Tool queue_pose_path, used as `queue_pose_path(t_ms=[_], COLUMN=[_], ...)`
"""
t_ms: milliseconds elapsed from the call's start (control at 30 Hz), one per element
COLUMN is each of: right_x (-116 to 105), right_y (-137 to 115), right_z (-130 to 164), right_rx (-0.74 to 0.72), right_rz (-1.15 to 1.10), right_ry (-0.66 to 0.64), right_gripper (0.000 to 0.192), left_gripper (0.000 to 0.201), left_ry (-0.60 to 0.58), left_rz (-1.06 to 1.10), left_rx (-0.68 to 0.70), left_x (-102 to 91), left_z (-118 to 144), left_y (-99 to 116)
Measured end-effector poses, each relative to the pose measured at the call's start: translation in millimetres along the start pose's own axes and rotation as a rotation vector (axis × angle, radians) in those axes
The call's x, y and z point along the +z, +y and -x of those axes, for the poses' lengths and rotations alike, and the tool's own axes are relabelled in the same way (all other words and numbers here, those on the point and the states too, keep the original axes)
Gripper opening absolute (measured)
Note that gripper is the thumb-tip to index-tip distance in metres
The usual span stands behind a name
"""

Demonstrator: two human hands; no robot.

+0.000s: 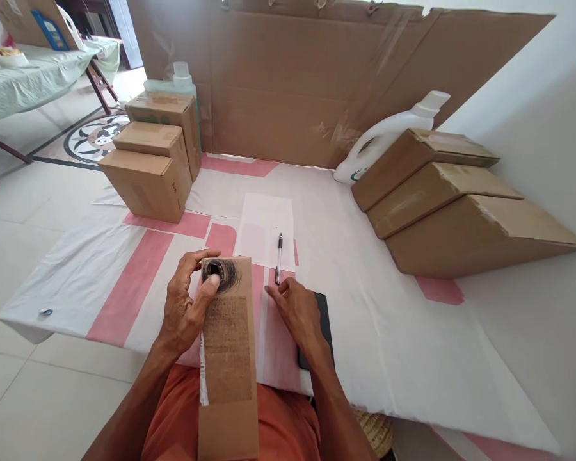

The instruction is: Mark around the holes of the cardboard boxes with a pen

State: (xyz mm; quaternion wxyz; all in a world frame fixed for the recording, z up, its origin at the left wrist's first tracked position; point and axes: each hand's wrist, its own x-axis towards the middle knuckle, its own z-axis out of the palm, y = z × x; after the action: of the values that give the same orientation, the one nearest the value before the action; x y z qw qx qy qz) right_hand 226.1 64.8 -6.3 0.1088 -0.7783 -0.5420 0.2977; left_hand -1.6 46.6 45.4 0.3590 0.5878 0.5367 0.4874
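My left hand [187, 298] is closed on the upper left edge of a long cardboard piece [228, 422], with the thumb over a dark hole near its top. Black scribble rings the hole, and a darker brown patch covers the middle. The lower end reaches down over my lap. My right hand [297, 314] hovers low over the table, its fingers loosely bent and slightly apart. Just beyond those fingertips a clear pen with black ends [279, 256] lies partly on a white paper sheet [264, 218]. Under the right wrist is a flat black object [325, 326], partly hidden.
Cardboard boxes [144, 186] stand at the back left before a bottle [183, 77]. More boxes [470, 237] lean at the right beside a white jug [388, 131]. A tall cardboard panel [288, 77] closes the back. A small object [45, 312] lies near the left edge.
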Motion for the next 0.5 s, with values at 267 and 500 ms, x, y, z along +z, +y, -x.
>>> queue_pose_path(t_ms=[267,500], right_x=[-3,-37], right_y=[-4,-18], right_z=[-47,-20], right_rx=[0.01,-0.142], right_rz=[-0.16,-0.665], right_ry=[0.094,0.216], right_gripper=[0.024,0.021], left_gripper=[0.047,0.054], left_ry=[-0.093,-0.15], left_rz=[-0.011,0.018], left_rx=[0.085,0.126], left_x=[1.4,1.1], left_z=[-1,-1], left_y=[-3,0])
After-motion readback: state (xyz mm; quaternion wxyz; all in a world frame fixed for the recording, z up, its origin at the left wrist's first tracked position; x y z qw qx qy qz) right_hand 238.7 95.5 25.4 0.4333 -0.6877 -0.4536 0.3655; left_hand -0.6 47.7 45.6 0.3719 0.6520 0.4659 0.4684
